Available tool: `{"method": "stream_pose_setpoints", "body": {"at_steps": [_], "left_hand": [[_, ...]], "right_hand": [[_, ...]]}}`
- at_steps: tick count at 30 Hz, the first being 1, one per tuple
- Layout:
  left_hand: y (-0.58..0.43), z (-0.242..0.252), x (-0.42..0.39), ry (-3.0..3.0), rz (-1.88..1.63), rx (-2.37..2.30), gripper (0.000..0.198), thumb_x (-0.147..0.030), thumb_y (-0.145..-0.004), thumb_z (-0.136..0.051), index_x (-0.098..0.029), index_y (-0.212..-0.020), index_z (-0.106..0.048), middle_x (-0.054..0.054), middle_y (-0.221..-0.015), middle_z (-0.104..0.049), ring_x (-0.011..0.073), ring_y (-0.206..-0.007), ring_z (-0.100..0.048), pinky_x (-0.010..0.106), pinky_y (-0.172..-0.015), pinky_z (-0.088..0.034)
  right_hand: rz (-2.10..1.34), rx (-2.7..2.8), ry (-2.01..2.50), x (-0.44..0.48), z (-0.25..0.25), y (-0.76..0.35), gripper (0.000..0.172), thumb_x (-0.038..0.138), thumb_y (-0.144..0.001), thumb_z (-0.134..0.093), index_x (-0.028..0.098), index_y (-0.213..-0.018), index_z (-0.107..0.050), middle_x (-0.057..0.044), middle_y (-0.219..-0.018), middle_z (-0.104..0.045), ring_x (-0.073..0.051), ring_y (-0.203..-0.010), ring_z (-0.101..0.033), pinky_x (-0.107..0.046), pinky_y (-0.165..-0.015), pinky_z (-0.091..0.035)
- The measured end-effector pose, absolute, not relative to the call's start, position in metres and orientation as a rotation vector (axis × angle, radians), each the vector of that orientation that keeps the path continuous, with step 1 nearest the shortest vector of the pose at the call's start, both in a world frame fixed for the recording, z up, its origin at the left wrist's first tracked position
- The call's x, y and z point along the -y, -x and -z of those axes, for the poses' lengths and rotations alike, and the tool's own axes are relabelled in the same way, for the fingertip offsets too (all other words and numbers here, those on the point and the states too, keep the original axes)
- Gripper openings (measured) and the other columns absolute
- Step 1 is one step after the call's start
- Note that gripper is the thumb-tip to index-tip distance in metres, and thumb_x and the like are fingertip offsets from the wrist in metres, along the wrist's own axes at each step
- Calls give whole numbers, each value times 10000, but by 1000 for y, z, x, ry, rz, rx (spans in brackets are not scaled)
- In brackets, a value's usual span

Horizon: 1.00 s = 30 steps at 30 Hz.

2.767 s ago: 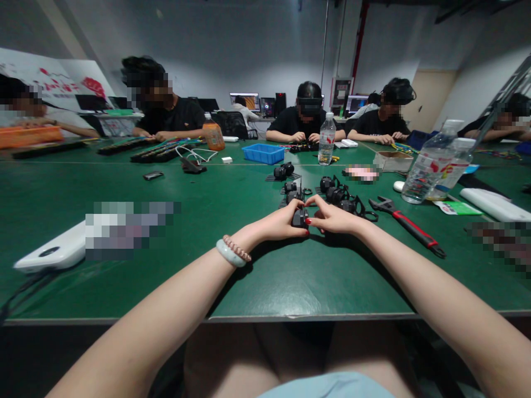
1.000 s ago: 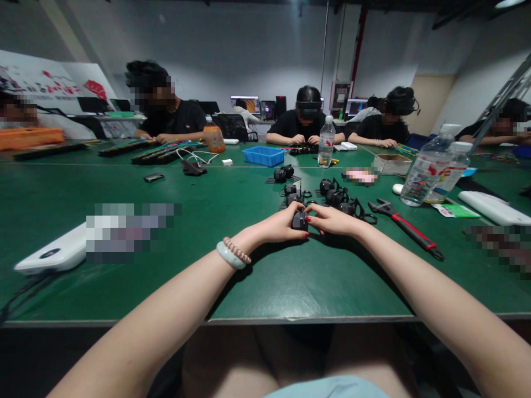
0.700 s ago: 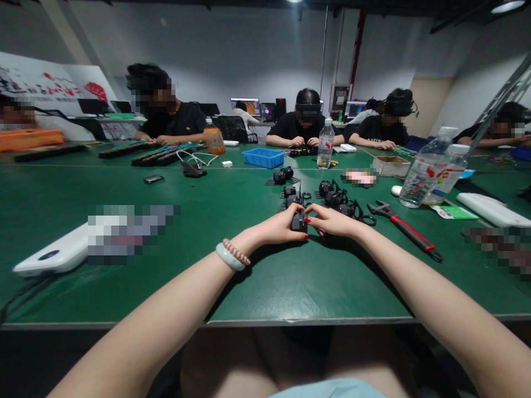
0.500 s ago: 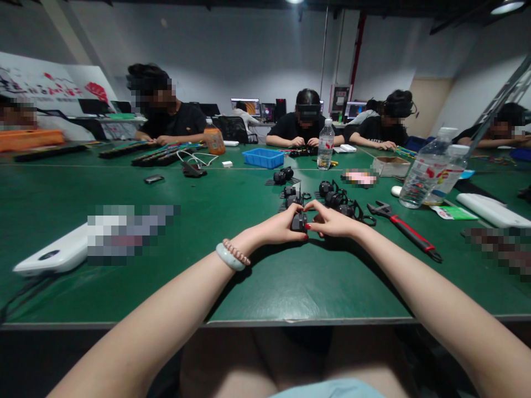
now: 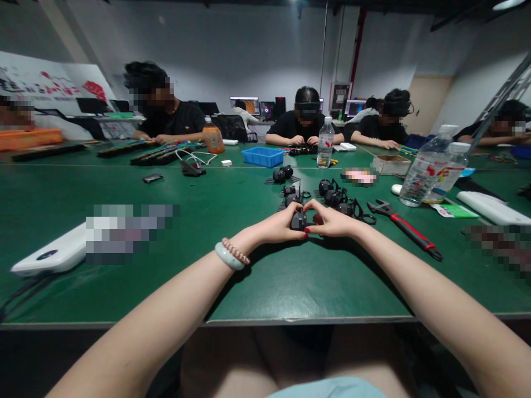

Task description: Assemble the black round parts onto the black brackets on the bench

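Right hand (image 5: 332,222) has shifted its thumb toward left hand (image 5: 279,226), which grips a black component (image 5: 297,221); right grip unclear, work apparently unfinished.

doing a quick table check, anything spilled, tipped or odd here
Nothing looks spilled or broken. The two clear bottles at right appear to lean, but wide-angle stretch near the picture's edge may explain that.

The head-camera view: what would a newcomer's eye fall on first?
Probably the two bare hands in the middle: the left hand holds a small black part over the green table, with the right hand close at its side. To their right lies a red-and-black wrench. Farther across the table, a bright blue tray stands out.
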State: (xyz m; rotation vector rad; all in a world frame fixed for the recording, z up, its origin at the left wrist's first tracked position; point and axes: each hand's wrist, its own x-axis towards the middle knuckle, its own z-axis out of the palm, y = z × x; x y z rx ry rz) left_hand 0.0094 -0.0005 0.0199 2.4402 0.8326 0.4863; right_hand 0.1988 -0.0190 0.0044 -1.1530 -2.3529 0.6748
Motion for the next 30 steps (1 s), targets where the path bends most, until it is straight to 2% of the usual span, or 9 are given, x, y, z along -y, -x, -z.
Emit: {"method": "stream_pose_setpoints", "body": {"at_steps": [8,16,30], "left_hand": [[-10,-21,1,-2444,-481,-820,598,-386,-602,-577,-157,-1097,-332,53,-877,-518,169,-750,-505,256,-631,-381],[-10,-20,1,-2445,-504,-831,592,-385,-593,-579,-153,-1085,-345,49,-877,-507,169,-748,-501,256,-631,-381],[-11,-20,2,-2504,-484,-832,552,-380,-616,-559,-164,-1074,-340,45,-889,-502,164,-751,-496,254,-629,-379]], "right_hand": [[-699,2335,1177,19,-5,-199,463,435,-697,-476,199,-1057,-304,71,-541,-431,-74,-454,-392,-193,-469,-283],[-823,2297,1191,17,-2,-199,421,467,-726,-422,198,-1035,-325,40,-601,-502,-84,-466,-462,-206,-485,-341],[-788,2309,1228,22,-9,-198,387,461,-772,-343,175,-1027,-393,28,-567,-517,-91,-493,-472,-207,-506,-350]]}}
